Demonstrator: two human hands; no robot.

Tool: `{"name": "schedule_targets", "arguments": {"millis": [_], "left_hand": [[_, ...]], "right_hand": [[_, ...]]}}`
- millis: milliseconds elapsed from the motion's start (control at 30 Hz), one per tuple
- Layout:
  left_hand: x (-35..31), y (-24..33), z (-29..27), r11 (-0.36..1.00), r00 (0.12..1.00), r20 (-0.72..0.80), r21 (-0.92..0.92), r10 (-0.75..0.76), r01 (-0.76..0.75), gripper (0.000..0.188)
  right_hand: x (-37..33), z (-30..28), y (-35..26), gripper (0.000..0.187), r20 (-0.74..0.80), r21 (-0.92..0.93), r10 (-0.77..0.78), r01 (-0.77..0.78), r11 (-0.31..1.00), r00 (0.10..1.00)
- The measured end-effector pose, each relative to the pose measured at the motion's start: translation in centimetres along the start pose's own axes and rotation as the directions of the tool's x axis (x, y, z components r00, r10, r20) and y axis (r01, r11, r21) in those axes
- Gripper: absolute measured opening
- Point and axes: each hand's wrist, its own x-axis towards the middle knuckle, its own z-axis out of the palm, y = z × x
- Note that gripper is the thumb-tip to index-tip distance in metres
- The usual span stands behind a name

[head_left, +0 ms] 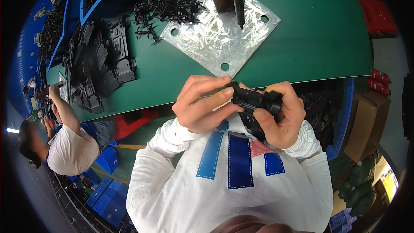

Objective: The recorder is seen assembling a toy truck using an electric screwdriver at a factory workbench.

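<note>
My right hand (286, 118) is closed round a black moulded plastic part (258, 100) with a rounded end, held in front of my chest just off the table's near edge. The fingertips of my left hand (202, 103) pinch the left end of the same part, and whether a smaller piece lies between them is hidden. Beyond my hands a square silvery metal plate (211, 45) with round corner holes lies on the green table (310, 39). Above it stands a pointed metal tool (239, 8) with an orange-brown top.
Small black clips (166, 6) are heaped left of the plate, beside stacked black plastic panels (123, 51). Blue bins (64, 26) line the far left. A blue bin of black parts (319, 108) and a cardboard box (368, 125) are at right. Another person (71, 151) works at left.
</note>
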Motion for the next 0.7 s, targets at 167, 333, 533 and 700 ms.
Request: {"name": "schedule_targets", "arguments": {"millis": [167, 333, 533, 700], "left_hand": [[-0.1, 0.2, -0.2, 0.999, 0.999, -0.023, -0.019, -0.034, 0.034, 0.053], [0.2, 0.3, -0.6, 0.999, 0.999, 0.035, 0.043, 0.005, -0.006, 0.051], [-0.6, 0.3, -0.9, 0.997, 0.999, 0.035, 0.071, -0.009, 0.007, 0.047], [-1.2, 0.4, -1.2, 0.993, 0.999, 0.046, 0.119, 0.008, -0.013, 0.047]], "right_hand": [[0.1, 0.0, -0.4, 0.027, -0.003, -0.01, 0.016, -0.016, 1.0, 1.0], [0.8, 0.1, 0.0, 0.023, -0.01, 0.077, 0.097, -0.096, 0.992, 0.995], [1.1, 0.7, 0.0, 0.021, 0.025, 0.281, 0.221, -0.219, 0.934, 0.975], [1.2, 0.8, -0.5, 0.019, 0.099, 0.389, 0.297, -0.311, 0.867, 0.95]]}}
